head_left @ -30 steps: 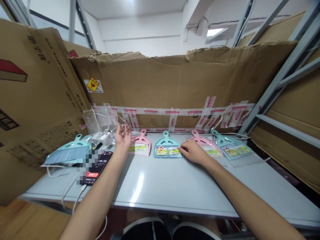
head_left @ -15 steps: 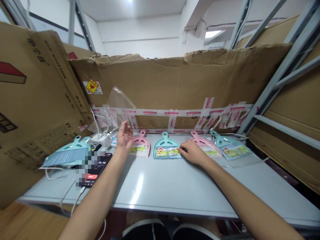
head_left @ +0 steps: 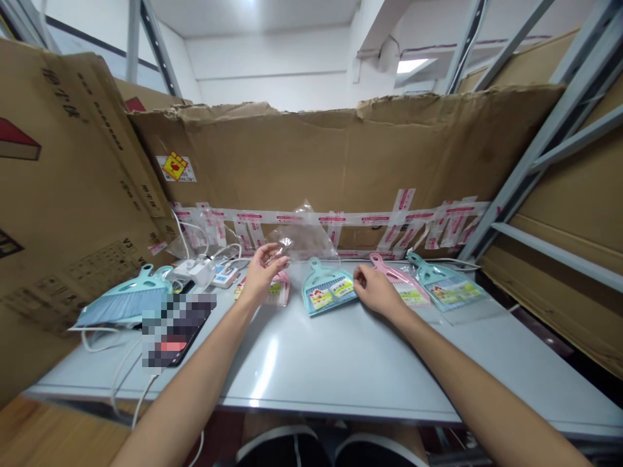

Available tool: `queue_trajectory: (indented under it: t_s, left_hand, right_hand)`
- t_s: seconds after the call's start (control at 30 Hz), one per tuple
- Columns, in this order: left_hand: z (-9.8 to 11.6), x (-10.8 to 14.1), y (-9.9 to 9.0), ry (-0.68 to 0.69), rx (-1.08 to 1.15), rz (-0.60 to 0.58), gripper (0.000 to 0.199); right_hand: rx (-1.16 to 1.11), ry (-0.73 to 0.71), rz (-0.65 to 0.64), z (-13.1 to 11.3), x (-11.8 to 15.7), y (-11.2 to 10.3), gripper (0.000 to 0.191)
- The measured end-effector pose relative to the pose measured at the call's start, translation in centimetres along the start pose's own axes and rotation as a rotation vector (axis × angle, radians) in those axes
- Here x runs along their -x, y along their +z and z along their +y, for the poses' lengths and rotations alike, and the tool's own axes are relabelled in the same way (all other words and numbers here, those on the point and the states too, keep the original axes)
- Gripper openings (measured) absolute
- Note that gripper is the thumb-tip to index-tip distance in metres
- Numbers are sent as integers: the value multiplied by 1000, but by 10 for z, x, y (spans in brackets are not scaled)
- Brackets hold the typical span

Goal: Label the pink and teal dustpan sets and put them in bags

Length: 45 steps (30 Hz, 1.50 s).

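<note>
1. Clear plastic bag [head_left: 305,235] rises from the person's left hand [head_left: 263,272], thumb and fingertips clamped on it, above the pale grey surface [head_left: 311,370].
2. Right hand [head_left: 379,292], empty with fingers loosely curled, rests just beside a teal dustpan set [head_left: 328,295]; contact cannot be told.
3. Pink dustpan set [head_left: 278,292] sits partly behind the left hand.
4. Another pink dustpan set [head_left: 399,279] and a second teal dustpan set [head_left: 445,288] lie to the right, against taped cardboard [head_left: 341,149].
</note>
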<state>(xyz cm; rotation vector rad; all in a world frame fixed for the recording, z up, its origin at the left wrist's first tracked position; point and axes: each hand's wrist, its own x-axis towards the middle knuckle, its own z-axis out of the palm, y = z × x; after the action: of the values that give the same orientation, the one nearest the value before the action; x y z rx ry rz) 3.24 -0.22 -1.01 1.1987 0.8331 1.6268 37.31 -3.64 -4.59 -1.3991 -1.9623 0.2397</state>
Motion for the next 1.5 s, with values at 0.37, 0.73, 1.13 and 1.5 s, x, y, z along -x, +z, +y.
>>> queue_trajectory:
  t_s: [0.37, 0.73, 1.13, 1.5]
  left_hand:
    - [-6, -4, -6, -15, -11, 40, 60]
    - [14, -9, -20, -105, 304, -76, 35]
    - [6, -1, -19, -225, 208, -204, 42]
    - [9, 10, -4, -470, 456, -274, 9]
  right_hand:
    - [-680, 327, 264, 24, -16, -5, 44]
    - [-1096, 589, 197, 34, -17, -10, 40]
    - [-1141, 559, 228, 43, -21, -42, 41]
    - [-1026, 428, -12, 20, -14, -36, 54]
